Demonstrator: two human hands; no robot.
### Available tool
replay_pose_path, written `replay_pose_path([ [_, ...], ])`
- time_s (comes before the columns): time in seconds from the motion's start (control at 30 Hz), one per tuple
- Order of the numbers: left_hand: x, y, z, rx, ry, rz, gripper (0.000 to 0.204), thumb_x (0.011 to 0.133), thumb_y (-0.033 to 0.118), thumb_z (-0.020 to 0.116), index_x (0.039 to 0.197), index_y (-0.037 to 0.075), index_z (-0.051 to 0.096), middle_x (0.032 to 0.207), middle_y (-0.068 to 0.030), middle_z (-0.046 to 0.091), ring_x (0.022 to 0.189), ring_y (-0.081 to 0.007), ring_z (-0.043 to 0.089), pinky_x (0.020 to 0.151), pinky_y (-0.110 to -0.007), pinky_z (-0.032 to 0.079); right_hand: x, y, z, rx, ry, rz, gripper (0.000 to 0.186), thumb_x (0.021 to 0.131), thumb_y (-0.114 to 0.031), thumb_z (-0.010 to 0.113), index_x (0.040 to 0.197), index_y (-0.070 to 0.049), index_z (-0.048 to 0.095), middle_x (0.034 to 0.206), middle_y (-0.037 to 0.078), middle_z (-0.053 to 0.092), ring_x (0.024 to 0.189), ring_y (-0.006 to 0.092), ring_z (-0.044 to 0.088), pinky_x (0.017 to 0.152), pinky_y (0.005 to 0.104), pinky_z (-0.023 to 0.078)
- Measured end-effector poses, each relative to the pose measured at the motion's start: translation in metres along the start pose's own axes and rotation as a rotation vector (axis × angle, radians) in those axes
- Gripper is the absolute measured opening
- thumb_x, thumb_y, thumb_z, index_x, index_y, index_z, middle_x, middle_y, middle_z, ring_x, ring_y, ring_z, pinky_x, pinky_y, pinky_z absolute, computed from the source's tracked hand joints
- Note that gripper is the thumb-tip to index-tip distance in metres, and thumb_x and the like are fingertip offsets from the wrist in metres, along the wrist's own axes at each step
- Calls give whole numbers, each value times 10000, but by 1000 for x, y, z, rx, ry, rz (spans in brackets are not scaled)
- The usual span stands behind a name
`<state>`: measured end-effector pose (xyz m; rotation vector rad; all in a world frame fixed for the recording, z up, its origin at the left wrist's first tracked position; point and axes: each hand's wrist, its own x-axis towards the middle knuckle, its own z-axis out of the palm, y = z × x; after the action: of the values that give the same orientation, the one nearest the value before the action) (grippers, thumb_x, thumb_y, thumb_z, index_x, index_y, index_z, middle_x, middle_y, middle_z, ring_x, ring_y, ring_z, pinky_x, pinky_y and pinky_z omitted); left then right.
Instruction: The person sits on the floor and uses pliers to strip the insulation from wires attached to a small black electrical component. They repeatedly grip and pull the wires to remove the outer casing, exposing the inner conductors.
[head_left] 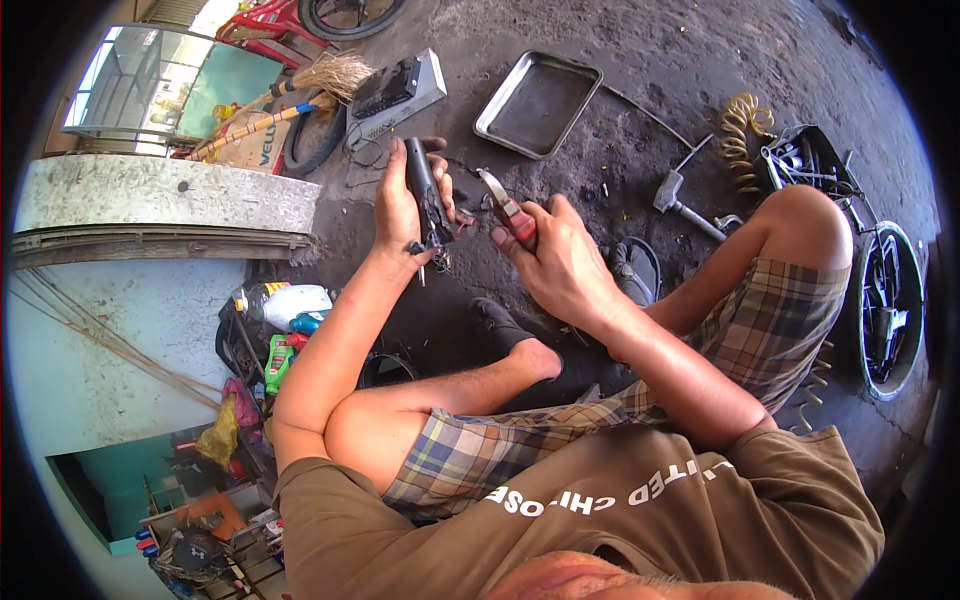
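My left hand (396, 215) is closed around a black tubular part (420, 172), raised above the dark floor. Thin wires and small bits hang from its lower end, near my wrist; what exactly they join is too small to make out. Just to the right, my right hand (565, 262) grips red-handled pliers (518, 223). Their curved metal head points up and left toward the black part, with a small gap between them. Some of the fingers behind each held thing are hidden.
Ahead lies a metal tray (540, 105), left of it a grey box (425, 88). A hammer-like tool (672, 192), coiled yellow hose (742, 125), tool bin (805, 160) and round basin (862, 345) lie right. Bottles (295, 303) crowd my left side; my sandalled feet are close below.
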<state>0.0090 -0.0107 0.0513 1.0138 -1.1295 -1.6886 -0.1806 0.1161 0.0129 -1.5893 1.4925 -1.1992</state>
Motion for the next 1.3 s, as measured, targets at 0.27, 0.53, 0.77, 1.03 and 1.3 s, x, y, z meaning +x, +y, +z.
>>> replay_pose_path([
  [0.27,-5,18,4,68,-129,-443,613,1124,555,419,1314,3,605,821,25,582,579,-72,624,453,-214,534,13,-16,-31,727,-762,594,294,1016,-326,715,1056,-35,707,789,-3,615,636,114,507,611,327,459],
  [0.53,-6,21,4,319,-152,-427,577,1126,514,462,1271,8,697,812,22,616,570,-53,661,439,-202,521,8,-5,-19,872,-802,637,261,1000,-300,739,1066,-52,695,752,-42,552,606,76,477,530,268,381],
  [0.77,-8,26,9,540,-227,-374,581,1129,513,460,1226,13,741,775,22,644,552,-43,617,460,-199,493,10,-8,-23,956,-830,734,234,1011,-278,726,1002,-50,672,745,-24,558,556,86,456,493,275,353],
  [1.03,-6,21,7,808,-348,-287,580,1142,493,454,1251,6,749,689,32,629,563,-36,602,531,-208,480,9,-10,-22,969,-847,829,206,1012,-253,726,1017,-53,679,785,-6,600,558,86,462,486,270,356],
  [1.3,-3,14,3,837,-443,-358,558,1147,467,457,1244,5,756,678,32,642,591,-34,605,545,-223,481,14,14,-16,1290,-1082,936,225,1075,-279,633,1154,-80,702,1091,138,756,549,43,442,420,198,323],
])
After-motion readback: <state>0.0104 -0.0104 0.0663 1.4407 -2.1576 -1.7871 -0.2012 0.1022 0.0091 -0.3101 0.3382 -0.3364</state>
